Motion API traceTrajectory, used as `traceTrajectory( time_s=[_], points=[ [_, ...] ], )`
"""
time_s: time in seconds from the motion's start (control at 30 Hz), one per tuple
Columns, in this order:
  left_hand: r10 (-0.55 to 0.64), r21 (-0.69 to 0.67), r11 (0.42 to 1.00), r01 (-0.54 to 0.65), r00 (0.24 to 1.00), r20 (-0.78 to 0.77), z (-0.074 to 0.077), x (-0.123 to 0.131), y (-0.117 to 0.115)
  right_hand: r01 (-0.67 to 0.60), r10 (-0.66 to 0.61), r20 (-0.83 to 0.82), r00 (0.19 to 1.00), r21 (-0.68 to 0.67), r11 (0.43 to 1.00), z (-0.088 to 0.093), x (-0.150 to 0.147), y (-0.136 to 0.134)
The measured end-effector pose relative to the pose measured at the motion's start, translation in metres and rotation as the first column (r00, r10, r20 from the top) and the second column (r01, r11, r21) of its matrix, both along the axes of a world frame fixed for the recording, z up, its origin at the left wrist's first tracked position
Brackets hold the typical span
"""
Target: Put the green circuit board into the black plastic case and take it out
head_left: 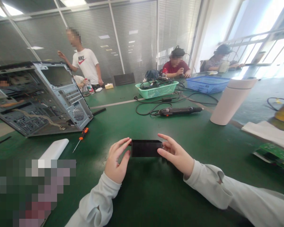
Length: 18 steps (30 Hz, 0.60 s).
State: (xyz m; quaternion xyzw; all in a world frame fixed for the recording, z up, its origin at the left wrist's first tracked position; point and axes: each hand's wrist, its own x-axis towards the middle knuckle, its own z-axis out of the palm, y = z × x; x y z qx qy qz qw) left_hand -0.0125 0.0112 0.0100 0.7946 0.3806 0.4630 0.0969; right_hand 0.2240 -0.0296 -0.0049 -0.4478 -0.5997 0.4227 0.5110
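A small black rectangular box (146, 148) stands on the green table (156, 189) right in front of me. My left hand (117, 160) pinches its left end between thumb and fingers. My right hand (176, 154) grips its right end the same way. Both arms wear light grey sleeves. The box's front face is plain and dark.
An open computer case (38, 97) lies tilted at the left, with an orange-handled screwdriver (81, 137) and a white flat object (54, 149) nearby. A black electric screwdriver (180, 111) with cable, a white cup (230, 101), green basket (157, 90), blue basket (207, 84) and green circuit board (275, 154) lie beyond. Three people are at the far side.
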Motion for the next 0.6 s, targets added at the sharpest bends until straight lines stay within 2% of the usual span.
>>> traceTrajectory(
  time_s=[0.07, 0.13, 0.23, 0.27, 0.3, 0.43, 0.6],
  points=[
    [-0.031, -0.024, 0.999, 0.031, 0.999, 0.027, -0.001, -0.001, 0.000, -0.098, 0.079, -0.126, 0.989, -0.158, 0.983, 0.005, -0.003, 0.000],
    [-0.069, -0.055, 0.996, 0.071, 0.997, 0.038, -0.003, -0.002, 0.000, -0.216, 0.125, -0.260, 0.958, -0.361, 0.907, 0.014, -0.005, -0.001],
    [-0.133, -0.084, 0.987, 0.134, 0.991, 0.020, -0.009, -0.003, 0.000, -0.393, 0.105, -0.447, 0.889, -0.624, 0.676, 0.031, -0.007, -0.002],
    [-0.152, -0.084, 0.985, 0.153, 0.988, 0.015, -0.011, -0.003, 0.000, -0.429, 0.086, -0.482, 0.872, -0.669, 0.607, 0.036, -0.006, -0.002],
    [-0.168, -0.081, 0.982, 0.169, 0.986, 0.012, -0.014, -0.003, 0.000, -0.447, 0.063, -0.502, 0.862, -0.696, 0.562, 0.040, -0.006, -0.003],
    [-0.197, -0.089, 0.977, 0.195, 0.980, -0.016, -0.021, -0.004, 0.001, -0.495, 0.028, -0.556, 0.831, -0.715, 0.494, 0.046, -0.002, -0.002],
    [-0.192, -0.090, 0.978, 0.189, 0.981, -0.023, -0.026, -0.007, 0.004, -0.566, 0.111, -0.593, 0.798, -0.673, 0.475, 0.040, 0.002, 0.000]
  ],
)
